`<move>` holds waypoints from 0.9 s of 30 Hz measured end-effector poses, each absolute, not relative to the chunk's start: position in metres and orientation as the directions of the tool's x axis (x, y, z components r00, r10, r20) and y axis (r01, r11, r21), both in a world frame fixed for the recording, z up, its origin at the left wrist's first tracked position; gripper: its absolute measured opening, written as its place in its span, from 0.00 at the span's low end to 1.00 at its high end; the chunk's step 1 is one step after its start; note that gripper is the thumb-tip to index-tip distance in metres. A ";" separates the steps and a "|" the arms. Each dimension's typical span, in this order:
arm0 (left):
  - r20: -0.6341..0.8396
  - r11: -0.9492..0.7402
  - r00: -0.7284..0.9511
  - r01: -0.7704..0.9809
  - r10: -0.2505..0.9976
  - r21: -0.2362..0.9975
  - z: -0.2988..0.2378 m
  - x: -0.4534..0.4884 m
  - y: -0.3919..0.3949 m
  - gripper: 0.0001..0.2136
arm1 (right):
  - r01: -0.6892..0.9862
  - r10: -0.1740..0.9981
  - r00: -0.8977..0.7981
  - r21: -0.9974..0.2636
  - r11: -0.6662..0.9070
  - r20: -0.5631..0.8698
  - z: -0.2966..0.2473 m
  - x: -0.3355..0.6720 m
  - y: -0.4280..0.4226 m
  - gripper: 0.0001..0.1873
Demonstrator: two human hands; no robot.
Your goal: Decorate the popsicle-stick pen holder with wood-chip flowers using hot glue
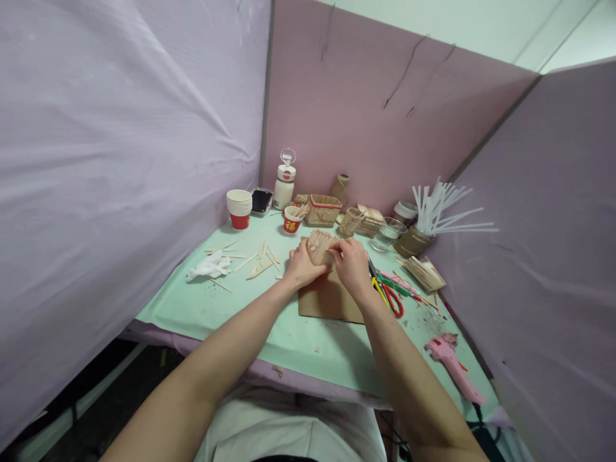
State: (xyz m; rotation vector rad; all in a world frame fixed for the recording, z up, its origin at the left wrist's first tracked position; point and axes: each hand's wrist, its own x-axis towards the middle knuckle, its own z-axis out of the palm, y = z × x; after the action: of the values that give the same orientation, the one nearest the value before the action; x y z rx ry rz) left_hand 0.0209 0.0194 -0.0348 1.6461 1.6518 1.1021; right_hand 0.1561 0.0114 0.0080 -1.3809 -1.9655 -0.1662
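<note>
Pale clothing [289, 427] over the person's lap was nearest, in front of the cardboard sheet [325, 301]. Above the sheet's far part, the left hand [301, 264] curled half-open around a tan craft piece [317, 250] with a jagged upper edge. The right hand [351, 260] had its fingers drawn together at the piece's right edge; whether they pinched anything was impossible to tell. Right of the sheet on the surface [269, 333] lay red-handled scissors [384, 287] and a pink glue gun [455, 369]; beyond it stood a red-rimmed box [323, 213].
</note>
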 end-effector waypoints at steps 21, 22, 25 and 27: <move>0.181 -0.115 -0.083 0.506 0.980 0.855 -0.033 0.021 0.019 0.37 | 0.787 0.644 -0.148 -0.306 0.536 0.750 -0.017 0.153 0.007 0.07; 0.182 -0.116 -0.083 0.505 0.980 0.855 -0.033 0.021 0.019 0.37 | 0.787 0.643 -0.146 -0.306 0.536 0.752 -0.018 0.153 0.007 0.06; 0.193 -0.128 -0.083 0.494 0.978 0.860 -0.034 0.021 0.019 0.37 | 0.785 0.638 -0.144 -0.305 0.539 0.757 -0.019 0.154 0.007 0.06; 0.213 -0.144 -0.088 0.488 0.973 0.861 -0.036 0.021 0.020 0.38 | 0.783 0.633 -0.142 -0.305 0.542 0.761 -0.020 0.154 0.007 0.07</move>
State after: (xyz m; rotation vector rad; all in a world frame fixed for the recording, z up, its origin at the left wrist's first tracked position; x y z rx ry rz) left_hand 0.0215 0.0200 -0.0361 1.6543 1.5925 1.1786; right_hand 0.1540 0.0069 -0.0200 -1.1625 -1.8531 -0.2028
